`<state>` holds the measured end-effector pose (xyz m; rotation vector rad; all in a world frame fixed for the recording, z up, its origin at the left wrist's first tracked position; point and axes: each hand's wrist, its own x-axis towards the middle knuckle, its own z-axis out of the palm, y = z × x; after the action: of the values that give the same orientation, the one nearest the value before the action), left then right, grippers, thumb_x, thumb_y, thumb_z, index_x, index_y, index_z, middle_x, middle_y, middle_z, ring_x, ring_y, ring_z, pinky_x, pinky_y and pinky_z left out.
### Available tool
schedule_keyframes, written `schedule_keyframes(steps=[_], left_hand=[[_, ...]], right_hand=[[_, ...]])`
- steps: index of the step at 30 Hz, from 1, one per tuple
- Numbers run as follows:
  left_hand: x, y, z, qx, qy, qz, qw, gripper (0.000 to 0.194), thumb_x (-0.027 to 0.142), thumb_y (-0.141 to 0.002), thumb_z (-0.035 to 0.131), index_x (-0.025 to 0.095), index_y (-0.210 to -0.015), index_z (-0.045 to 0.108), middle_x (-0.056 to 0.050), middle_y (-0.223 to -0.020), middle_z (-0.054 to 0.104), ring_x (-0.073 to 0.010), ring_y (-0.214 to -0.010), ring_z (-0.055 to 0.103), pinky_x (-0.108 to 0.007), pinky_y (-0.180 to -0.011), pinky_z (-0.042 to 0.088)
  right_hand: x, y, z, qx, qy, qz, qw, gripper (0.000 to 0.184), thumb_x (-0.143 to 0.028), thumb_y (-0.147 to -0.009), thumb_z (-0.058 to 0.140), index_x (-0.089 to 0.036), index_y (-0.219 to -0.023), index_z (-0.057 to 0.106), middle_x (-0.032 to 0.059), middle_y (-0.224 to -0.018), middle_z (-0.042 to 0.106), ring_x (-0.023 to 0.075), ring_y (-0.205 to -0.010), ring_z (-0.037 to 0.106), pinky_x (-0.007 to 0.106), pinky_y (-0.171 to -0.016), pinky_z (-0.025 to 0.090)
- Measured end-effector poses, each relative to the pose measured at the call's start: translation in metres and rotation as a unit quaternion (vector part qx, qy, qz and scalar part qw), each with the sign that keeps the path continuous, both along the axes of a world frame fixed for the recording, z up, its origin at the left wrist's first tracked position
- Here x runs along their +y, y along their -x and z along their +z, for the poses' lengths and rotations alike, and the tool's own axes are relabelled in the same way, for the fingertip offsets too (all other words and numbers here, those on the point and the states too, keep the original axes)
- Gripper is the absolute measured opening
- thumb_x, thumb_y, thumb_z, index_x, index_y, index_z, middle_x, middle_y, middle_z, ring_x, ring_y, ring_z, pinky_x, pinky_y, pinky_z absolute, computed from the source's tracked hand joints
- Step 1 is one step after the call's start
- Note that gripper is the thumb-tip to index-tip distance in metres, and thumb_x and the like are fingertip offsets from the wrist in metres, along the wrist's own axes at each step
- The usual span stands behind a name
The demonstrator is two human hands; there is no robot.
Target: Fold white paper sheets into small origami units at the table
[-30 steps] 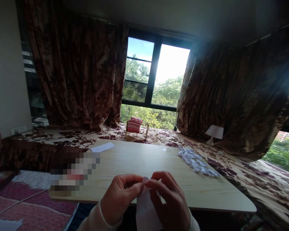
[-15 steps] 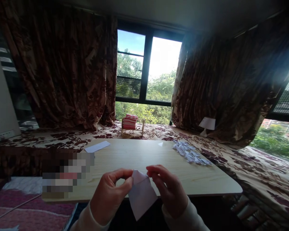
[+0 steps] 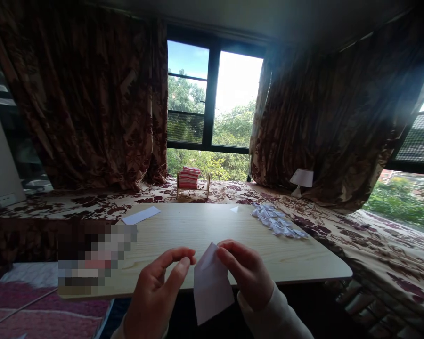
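The right hand (image 3: pixel 249 273) has its grip closed on a sheet of white paper (image 3: pixel 212 287), with thumb and fingers pinching it at the upper corner, just right of its peak. The paper is held upright before the person, tapering to a point at the top, with its lower part hanging below the level of the near edge of the table (image 3: pixel 183 230). The left hand (image 3: pixel 153 287) is placed just beside the paper's left edge, with thumb and fingers curved toward each other; its grip is narrow at the tips and no item is seen between them. Whether those tips meet cannot be told. On the table, a heap of folded white papers (image 3: pixel 277 221) lies near the right-hand edge, the pieces overlapping one another. A small white triangle (image 3: pixel 234 210) lies apart from the heap, to its left, near the far edge. A flat white strip (image 3: pixel 141 215) lies at the far left corner. An area at the left of the table is pixelated and its content cannot be identified. Beyond the table, on a ledge (image 3: pixel 155 190) covered in floral cloth, stand a small rack (image 3: pixel 208 187) holding striped red-and-white cloths (image 3: pixel 189 177) and, farther right, a white-shaded lamp (image 3: pixel 301 177).
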<state>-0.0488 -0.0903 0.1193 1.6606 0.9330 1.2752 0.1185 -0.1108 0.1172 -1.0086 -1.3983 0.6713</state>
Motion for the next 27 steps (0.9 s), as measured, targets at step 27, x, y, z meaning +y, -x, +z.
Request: schedule_keyframes(steps=[27], left_hand=[[-0.006,-0.014,0.002,0.154,-0.318,0.112,0.929,0.010,0.016,-0.073,0.053,0.022,-0.065,0.052,0.004,-0.069,0.062,-0.0124,-0.069,0.060,-0.034,-0.102,0.024]], right_hand=[[-0.006,0.001,0.016,0.025,-0.025,0.048,0.998,0.020,-0.035,-0.073,0.059,-0.015,-0.070,0.062,0.0033,-0.073,0.055,0.0126,-0.062,0.050,0.022,-0.050,0.039]])
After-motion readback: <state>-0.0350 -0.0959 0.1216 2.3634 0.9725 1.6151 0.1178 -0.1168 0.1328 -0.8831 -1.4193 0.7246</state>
